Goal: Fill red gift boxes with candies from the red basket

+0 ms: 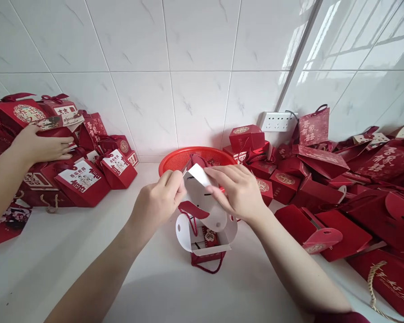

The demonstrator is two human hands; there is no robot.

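Between my hands is an opened red gift box with a white inside [198,194]; its upper card panel has dark slits, and I cannot tell whether it belongs to the box below. My left hand [160,197] is closed on the panel's left edge. On the other side, my right hand [238,189] pinches a white folded flap between thumb and fingers. Directly below, on the counter, stands an open carton [208,257] with rounded white flaps, a dark red rope handle and a small red packet [210,236] inside.
A red plastic basket [170,162] sits behind the box. Red gift boxes pile up on the left [84,179] and right [326,179]. Another person's hand [42,146] reaches into the left pile. A power strip [278,121] is on the tiled wall.
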